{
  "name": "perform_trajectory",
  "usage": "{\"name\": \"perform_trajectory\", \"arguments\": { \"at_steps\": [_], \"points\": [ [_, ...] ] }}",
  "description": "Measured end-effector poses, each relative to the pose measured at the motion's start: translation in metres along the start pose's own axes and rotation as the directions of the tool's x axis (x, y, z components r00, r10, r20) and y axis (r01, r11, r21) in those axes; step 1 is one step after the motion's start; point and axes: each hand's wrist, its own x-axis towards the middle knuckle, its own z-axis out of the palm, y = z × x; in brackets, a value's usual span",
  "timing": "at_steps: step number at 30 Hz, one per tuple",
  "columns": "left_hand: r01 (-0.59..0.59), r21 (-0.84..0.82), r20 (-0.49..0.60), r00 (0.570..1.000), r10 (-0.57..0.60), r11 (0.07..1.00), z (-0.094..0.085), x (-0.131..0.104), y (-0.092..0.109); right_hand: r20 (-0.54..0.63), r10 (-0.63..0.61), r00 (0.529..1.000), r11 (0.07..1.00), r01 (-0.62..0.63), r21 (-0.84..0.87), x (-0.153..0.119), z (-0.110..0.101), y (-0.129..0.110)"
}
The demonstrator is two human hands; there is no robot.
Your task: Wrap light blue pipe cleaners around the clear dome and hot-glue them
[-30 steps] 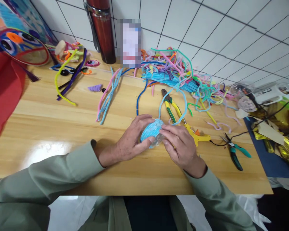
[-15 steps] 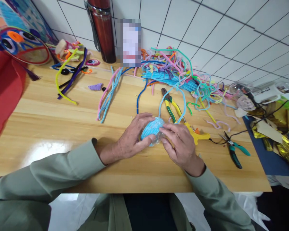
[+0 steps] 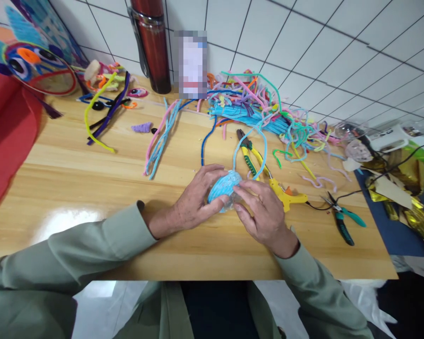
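A rounded clear piece partly covered in light blue pipe cleaner [image 3: 222, 186] is between my hands, low over the wooden table [image 3: 183, 254]. My left hand [image 3: 196, 200] grips it from the left, thumb in front and fingers behind. The fingers of my right hand [image 3: 263, 207] are bent against its right side, pressing at the blue strands. From the piece a light blue pipe cleaner [image 3: 265, 146] loops up and back. Pliers with yellow and green handles [image 3: 249, 153] lie just behind my right hand, beside a yellow glue gun [image 3: 286, 195].
Behind is a heap of coloured pipe cleaners [image 3: 254, 106], with a pixelated upright object [image 3: 191, 66] and a red-brown flask [image 3: 151, 52] nearby. Teal-handled pliers [image 3: 343, 216] lie right. Loose strands [image 3: 162, 136] and a decorated round piece [image 3: 38, 68] are left.
The light blue loop has drawn in slightly to the left beside my right hand. Both hands stay on the blue piece, with little movement. The view has shifted slightly.
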Motion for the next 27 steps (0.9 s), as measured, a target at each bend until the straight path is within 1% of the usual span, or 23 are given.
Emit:
{"name": "perform_trajectory", "arguments": {
  "at_steps": [6,14,22,27],
  "points": [
    [0.013,-0.016,0.006,1.000,-0.013,1.000,0.000,0.001,-0.001,0.001,-0.035,0.999,0.999,0.035,-0.022,0.002,0.000,-0.004],
    [-0.001,-0.011,-0.011,1.000,0.001,1.000,0.001,0.001,-0.003,0.013,-0.033,0.999,0.997,0.034,-0.071,0.002,0.001,-0.008],
    [0.011,0.005,-0.001,1.000,-0.011,1.000,0.000,0.002,-0.003,0.003,-0.003,1.000,0.993,0.004,-0.115,0.004,0.004,-0.012],
    [0.021,-0.003,-0.005,1.000,-0.021,1.000,0.002,0.001,-0.006,-0.009,0.037,0.999,0.996,-0.038,-0.084,0.004,0.005,-0.015]
  ]
}}
